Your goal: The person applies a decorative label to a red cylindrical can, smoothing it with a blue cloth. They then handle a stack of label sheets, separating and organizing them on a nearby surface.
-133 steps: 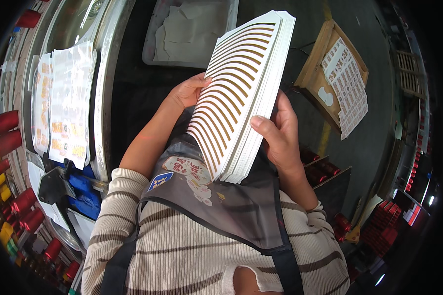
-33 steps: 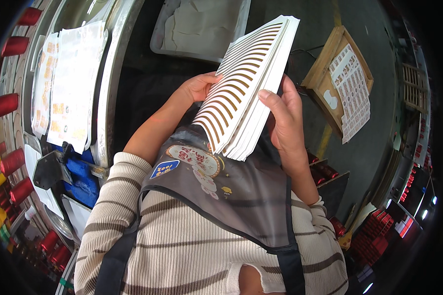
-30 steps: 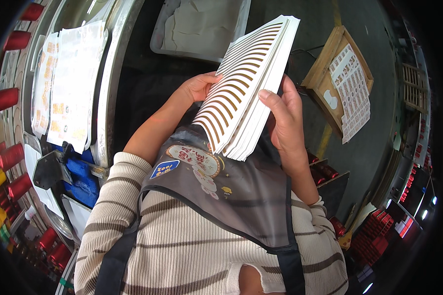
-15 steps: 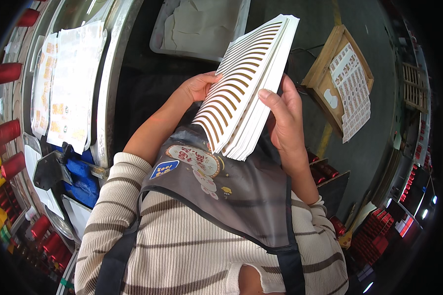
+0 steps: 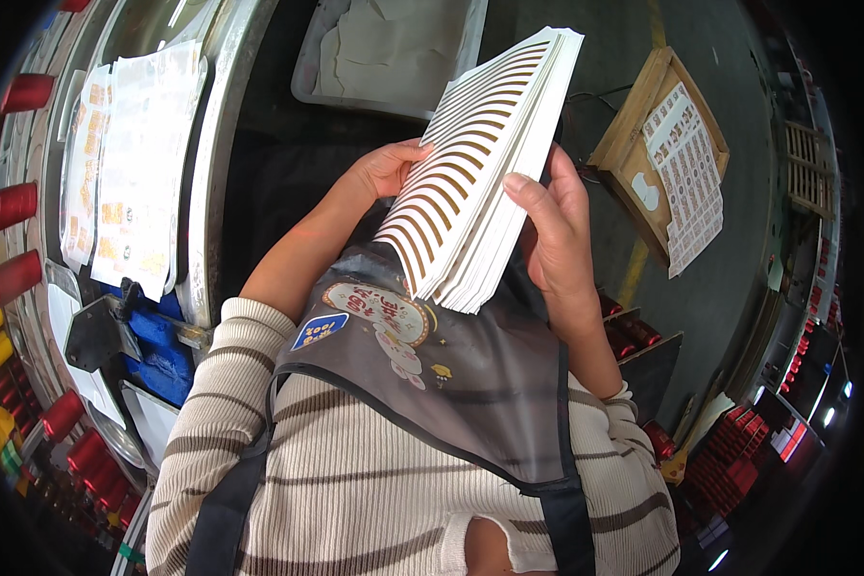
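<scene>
Between my two hands a thick stack of paper sheets [image 5: 475,158] with curved gold-brown stripes is held tilted above my apron. My left hand [image 5: 394,167] grips its left edge, the fingertips partly hidden behind it. On the right side my right hand [image 5: 555,211] is closed on the stack, with the thumb on the white page edges and the other fingers behind. The edges fan slightly apart at the lower right. Below it lies my dark apron [image 5: 451,384] with a cartoon print.
Printed sheets [image 5: 134,173] lie on the machine at left, beside several red cylinders [image 5: 14,206]. A white bin [image 5: 302,82] with paper scraps stands at the far side. At right a wooden tray [image 5: 614,173] holds a printed sheet [image 5: 686,182]. A blue part [image 5: 158,350] sits by my left elbow.
The red cylinders along the machine at left have shifted position. My hands and the striped stack look the same.
</scene>
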`<action>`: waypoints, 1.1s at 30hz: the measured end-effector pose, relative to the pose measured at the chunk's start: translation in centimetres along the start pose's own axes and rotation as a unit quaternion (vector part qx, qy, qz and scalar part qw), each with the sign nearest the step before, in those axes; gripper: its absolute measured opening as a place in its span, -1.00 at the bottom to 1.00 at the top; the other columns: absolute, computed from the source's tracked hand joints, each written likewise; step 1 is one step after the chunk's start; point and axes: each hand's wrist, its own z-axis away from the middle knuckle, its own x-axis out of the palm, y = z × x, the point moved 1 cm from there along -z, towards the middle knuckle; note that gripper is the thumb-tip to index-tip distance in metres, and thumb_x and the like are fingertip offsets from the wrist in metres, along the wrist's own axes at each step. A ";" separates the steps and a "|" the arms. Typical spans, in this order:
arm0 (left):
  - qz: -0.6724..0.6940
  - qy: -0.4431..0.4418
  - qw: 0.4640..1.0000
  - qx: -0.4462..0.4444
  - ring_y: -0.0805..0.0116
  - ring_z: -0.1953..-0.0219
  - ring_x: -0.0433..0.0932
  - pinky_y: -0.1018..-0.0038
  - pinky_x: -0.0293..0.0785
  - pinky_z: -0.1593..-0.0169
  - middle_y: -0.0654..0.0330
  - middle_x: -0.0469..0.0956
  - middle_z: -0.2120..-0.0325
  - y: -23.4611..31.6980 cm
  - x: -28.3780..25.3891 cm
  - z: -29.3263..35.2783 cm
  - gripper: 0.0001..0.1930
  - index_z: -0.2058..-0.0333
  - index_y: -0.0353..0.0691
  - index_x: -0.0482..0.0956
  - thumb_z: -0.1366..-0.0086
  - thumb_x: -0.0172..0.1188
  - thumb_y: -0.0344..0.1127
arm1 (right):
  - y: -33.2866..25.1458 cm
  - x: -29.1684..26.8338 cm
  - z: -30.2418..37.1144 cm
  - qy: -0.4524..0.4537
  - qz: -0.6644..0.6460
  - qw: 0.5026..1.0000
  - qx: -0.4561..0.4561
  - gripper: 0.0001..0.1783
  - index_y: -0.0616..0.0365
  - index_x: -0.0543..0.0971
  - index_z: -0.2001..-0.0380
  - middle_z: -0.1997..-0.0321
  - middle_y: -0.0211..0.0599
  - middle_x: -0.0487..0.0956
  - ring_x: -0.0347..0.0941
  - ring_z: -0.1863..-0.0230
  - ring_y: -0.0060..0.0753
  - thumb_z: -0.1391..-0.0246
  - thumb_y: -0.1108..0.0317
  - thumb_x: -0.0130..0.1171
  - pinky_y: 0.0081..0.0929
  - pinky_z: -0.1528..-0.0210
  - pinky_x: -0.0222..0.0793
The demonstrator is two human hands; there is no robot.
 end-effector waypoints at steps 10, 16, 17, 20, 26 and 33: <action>-0.013 -0.004 1.000 0.003 0.24 0.03 0.61 0.30 0.53 -0.09 0.00 0.57 0.02 -0.1 -0.7 -0.2 -0.53 -0.14 -0.33 0.35 -0.29 0.20 -0.33 | -0.1 0.1 0.0 -0.003 -0.006 1.000 0.006 -0.56 0.34 0.36 -0.06 0.03 -0.17 0.55 0.49 0.03 -0.51 -0.12 0.47 0.16 -0.52 -0.05 0.41; 0.000 0.002 1.000 -0.001 0.22 0.07 0.63 0.28 0.54 -0.09 0.01 0.60 0.07 0.0 -0.3 -0.1 -0.60 -0.06 -0.35 0.46 -0.27 0.22 -0.37 | 0.0 0.1 0.1 0.000 -0.010 1.000 0.004 -0.56 0.34 0.36 -0.06 0.03 -0.17 0.55 0.50 0.04 -0.51 -0.13 0.46 0.17 -0.52 -0.05 0.41; 0.001 0.002 1.000 -0.002 0.22 0.07 0.63 0.28 0.54 -0.09 0.01 0.60 0.07 0.0 -0.3 0.0 -0.60 -0.06 -0.35 0.46 -0.27 0.22 -0.37 | 0.0 0.1 0.1 0.001 -0.010 1.000 0.004 -0.56 0.34 0.36 -0.06 0.03 -0.17 0.55 0.50 0.04 -0.51 -0.13 0.46 0.17 -0.52 -0.05 0.41; -0.018 -0.013 1.000 0.006 0.27 0.07 0.63 0.33 0.56 -0.07 0.01 0.59 0.05 0.0 0.0 0.2 -0.55 -0.11 -0.34 0.38 -0.28 0.21 -0.32 | -0.1 0.1 0.1 -0.007 -0.018 1.000 0.007 -0.55 0.34 0.35 -0.07 0.03 -0.18 0.55 0.49 0.03 -0.50 -0.13 0.46 0.17 -0.51 -0.06 0.40; -0.019 -0.026 0.999 0.012 0.29 0.09 0.64 0.34 0.57 -0.05 0.03 0.60 0.07 0.1 0.7 0.5 -0.55 -0.10 -0.34 0.39 -0.27 0.22 -0.32 | -0.1 0.1 0.1 -0.008 -0.016 1.000 0.007 -0.54 0.34 0.35 -0.08 0.01 -0.18 0.54 0.48 0.01 -0.50 -0.13 0.45 0.17 -0.51 -0.08 0.38; -0.018 -0.022 1.000 0.011 0.30 0.11 0.65 0.35 0.58 -0.04 0.05 0.61 0.09 0.2 0.9 0.6 -0.53 -0.12 -0.32 0.38 -0.27 0.22 -0.32 | 0.1 0.0 0.0 -0.013 -0.024 1.000 0.011 -0.53 0.34 0.35 -0.10 0.00 -0.19 0.54 0.47 -0.01 -0.50 -0.14 0.44 0.16 -0.51 -0.10 0.36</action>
